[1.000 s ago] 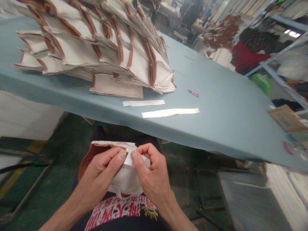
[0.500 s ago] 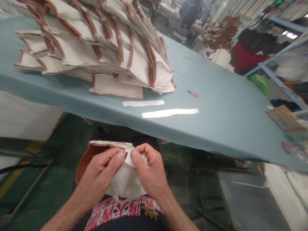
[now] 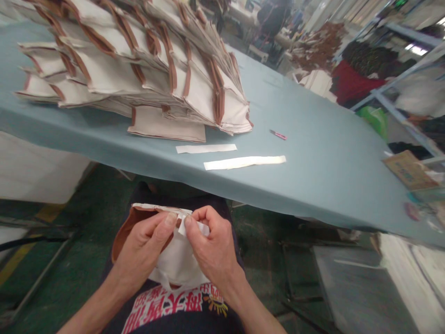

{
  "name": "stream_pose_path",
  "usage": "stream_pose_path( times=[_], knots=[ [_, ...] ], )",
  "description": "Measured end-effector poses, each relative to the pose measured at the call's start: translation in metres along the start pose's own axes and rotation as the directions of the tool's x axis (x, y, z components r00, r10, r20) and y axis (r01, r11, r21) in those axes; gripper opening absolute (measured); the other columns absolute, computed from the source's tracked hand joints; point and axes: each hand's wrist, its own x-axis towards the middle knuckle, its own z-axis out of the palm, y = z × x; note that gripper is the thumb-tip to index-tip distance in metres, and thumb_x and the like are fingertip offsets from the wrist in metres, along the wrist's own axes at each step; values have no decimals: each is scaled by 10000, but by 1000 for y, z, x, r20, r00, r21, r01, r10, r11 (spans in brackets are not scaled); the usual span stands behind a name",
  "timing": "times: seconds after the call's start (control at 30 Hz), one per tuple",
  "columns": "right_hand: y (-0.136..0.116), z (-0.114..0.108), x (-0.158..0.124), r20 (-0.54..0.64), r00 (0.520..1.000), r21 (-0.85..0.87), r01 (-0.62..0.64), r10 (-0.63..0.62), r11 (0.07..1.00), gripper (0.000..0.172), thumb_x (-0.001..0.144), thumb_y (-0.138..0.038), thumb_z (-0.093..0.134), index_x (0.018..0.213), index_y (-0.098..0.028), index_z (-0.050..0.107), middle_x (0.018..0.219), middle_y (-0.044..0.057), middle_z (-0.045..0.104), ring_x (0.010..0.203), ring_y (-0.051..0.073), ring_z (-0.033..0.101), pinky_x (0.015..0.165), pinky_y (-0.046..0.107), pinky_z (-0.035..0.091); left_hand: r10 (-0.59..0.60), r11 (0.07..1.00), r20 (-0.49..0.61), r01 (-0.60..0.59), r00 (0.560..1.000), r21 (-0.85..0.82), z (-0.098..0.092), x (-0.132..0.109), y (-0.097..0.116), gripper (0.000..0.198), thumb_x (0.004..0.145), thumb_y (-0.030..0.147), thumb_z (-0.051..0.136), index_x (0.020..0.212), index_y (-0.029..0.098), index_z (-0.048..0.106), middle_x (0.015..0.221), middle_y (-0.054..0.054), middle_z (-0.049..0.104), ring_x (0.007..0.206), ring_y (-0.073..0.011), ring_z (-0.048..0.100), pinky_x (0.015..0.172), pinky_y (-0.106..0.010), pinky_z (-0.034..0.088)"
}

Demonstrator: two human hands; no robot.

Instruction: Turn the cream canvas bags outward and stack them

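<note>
A white and brown sewn fabric piece (image 3: 170,266) rests on my lap, its brown side folded up at the left. My left hand (image 3: 151,236) pinches the piece's upper edge between thumb and fingers. Close beside it, my right hand (image 3: 212,241) is closed on a narrow white strip (image 3: 182,226), which lies against that same edge. The fingertips of both hands nearly meet there. What lies under my fingers is hidden.
On the blue-covered table (image 3: 313,153) are two loose white strips (image 3: 245,162), a pink-handled cutter (image 3: 278,135) and a high stack of white and brown fabric pieces (image 3: 149,65). A cardboard box (image 3: 410,169) stands at the right. Shelves with cloth are behind.
Both hands have shifted slightly: my left thumb has moved up along the edge, and my right hand has moved a little left with the strip. The table things stay put.
</note>
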Motion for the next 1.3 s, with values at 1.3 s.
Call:
stream_pose_path(
  times=[1.3],
  knots=[
    [6, -6, 0, 167, 984, 357, -118, 61, 927, 366, 941, -532, 723, 793, -240, 560, 680, -56, 538, 637, 127, 450, 594, 239, 398, 288, 892, 120, -312, 950, 328, 6, -24, 3, 372, 1159, 455, 595, 863, 267, 722, 755, 25, 765, 666, -185, 694, 686, -294, 494]
  ],
)
